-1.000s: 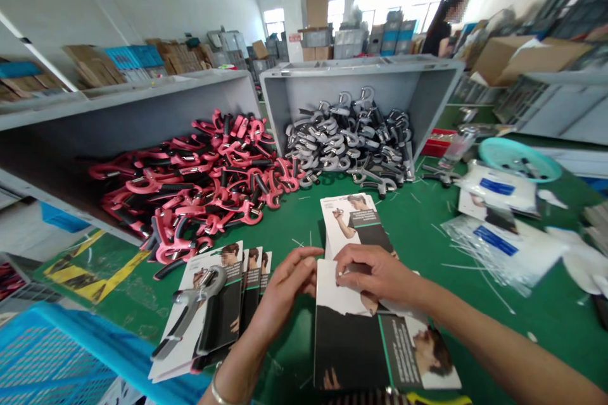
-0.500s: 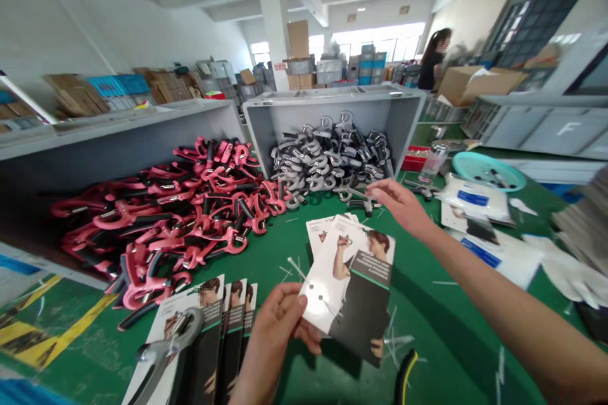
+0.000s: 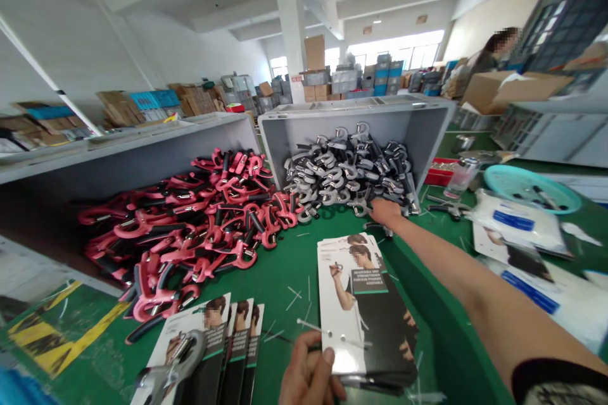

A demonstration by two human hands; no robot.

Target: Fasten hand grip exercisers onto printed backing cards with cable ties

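Note:
My left hand (image 3: 311,370) pinches the lower left edge of the top printed card (image 3: 344,304), which lies over a stack of like cards. A thin white cable tie (image 3: 311,327) runs through the card's punched holes, its head out to the left. Beyond the cards, my right hand (image 3: 387,212) is curled over a grey hand grip (image 3: 380,228) at the front of the pile; its fingertips are hidden. More grey hand grips (image 3: 339,168) fill the tipped bin behind. Lower left, a grey hand grip (image 3: 173,367) sits on a card in front of several overlapped cards (image 3: 237,354).
Red hand grips (image 3: 213,215) spill from the left grey bin (image 3: 228,123). The right grey bin (image 3: 356,107) stands behind. On the right are a glass jar (image 3: 460,180), a turquoise basin (image 3: 532,190) and white plastic packs (image 3: 517,221). Loose ties (image 3: 294,294) litter the green table.
My right hand has moved forward and down onto the front grey hand grips. My left hand has lowered the held card onto the stack and straightened it. The view has shifted slightly.

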